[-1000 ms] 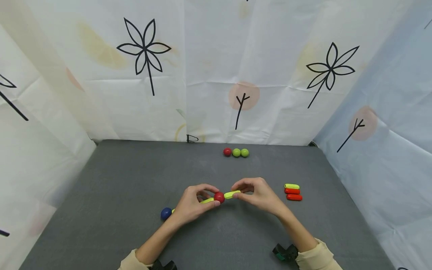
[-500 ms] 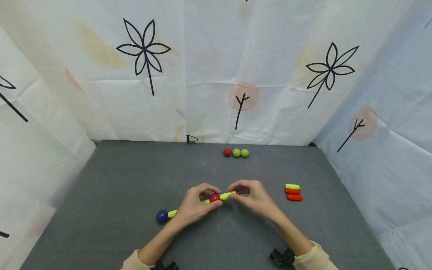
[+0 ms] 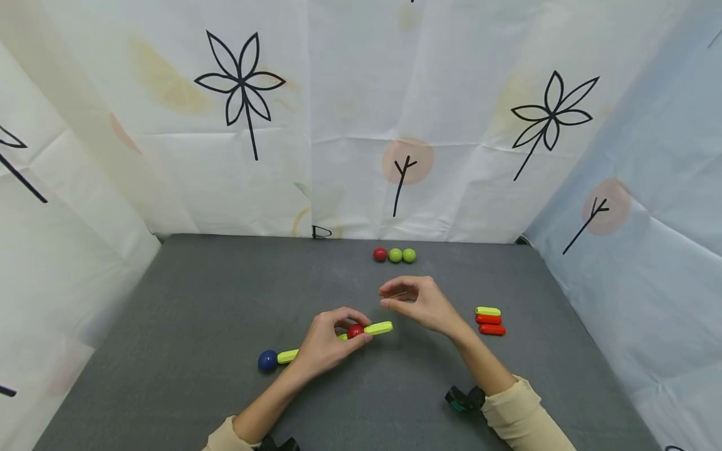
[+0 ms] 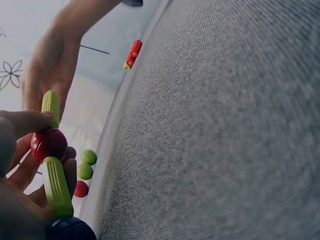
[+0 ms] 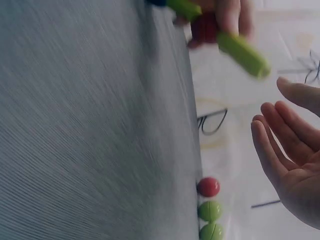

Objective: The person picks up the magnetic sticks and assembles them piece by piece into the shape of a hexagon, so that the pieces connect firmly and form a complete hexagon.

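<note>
In the head view my left hand (image 3: 324, 343) pinches a red ball (image 3: 355, 331) between thumb and fingers. This ball sits in a chain. One yellow-green ridged rod (image 3: 378, 327) sticks out of it to the right; a second rod (image 4: 57, 187), partly behind the hand in the head view, joins it to a dark blue ball (image 3: 267, 361) at the left end. My right hand (image 3: 420, 304) is apart from the chain, above and to the right of the rod's bare end. Its fingers are relaxed, and the right wrist view shows nothing between them.
Toward the back of the grey table (image 3: 225, 282) a loose red ball (image 3: 380, 254) and two green balls (image 3: 402, 255) lie in a row. On the right, a yellow-green rod (image 3: 487, 311) lies beside two red rods (image 3: 491, 324). White printed cloth (image 3: 361, 125) hangs around the table.
My right hand has let go of the right-hand yellow-green rod and moved away from it, toward the back. The left hand has shifted the chain slightly left.
</note>
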Motion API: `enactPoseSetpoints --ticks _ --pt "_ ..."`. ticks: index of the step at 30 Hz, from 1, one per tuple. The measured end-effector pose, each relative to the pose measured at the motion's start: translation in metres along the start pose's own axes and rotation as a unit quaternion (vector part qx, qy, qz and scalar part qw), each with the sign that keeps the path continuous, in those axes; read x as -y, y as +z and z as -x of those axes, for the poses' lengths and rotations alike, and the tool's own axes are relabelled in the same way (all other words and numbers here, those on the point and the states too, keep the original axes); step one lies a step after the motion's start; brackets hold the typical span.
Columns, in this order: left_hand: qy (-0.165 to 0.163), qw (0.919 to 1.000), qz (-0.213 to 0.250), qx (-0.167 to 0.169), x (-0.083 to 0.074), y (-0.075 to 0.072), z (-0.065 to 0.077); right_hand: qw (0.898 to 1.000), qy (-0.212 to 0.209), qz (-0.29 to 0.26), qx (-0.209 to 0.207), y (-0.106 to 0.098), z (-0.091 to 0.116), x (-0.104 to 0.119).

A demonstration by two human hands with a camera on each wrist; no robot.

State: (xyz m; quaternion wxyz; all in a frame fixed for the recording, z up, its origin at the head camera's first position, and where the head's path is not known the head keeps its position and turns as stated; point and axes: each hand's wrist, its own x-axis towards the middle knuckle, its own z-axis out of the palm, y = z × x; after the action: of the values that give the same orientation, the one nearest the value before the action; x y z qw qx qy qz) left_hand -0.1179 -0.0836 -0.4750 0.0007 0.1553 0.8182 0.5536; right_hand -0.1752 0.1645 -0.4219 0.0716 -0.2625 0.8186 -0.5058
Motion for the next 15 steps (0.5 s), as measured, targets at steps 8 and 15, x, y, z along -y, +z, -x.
enactPoseSetpoints --ticks 8,15 --pt "-0.01 0.9999 0.005 0.006 -0.001 -0.001 0.001 0.999 0.021 0.02 -0.04 -0.017 -0.048 -0.025" --pt "-0.011 0.9998 0.01 0.01 -0.001 -0.002 0.002 0.994 0.078 0.04 -0.063 -0.019 -0.082 -0.043"
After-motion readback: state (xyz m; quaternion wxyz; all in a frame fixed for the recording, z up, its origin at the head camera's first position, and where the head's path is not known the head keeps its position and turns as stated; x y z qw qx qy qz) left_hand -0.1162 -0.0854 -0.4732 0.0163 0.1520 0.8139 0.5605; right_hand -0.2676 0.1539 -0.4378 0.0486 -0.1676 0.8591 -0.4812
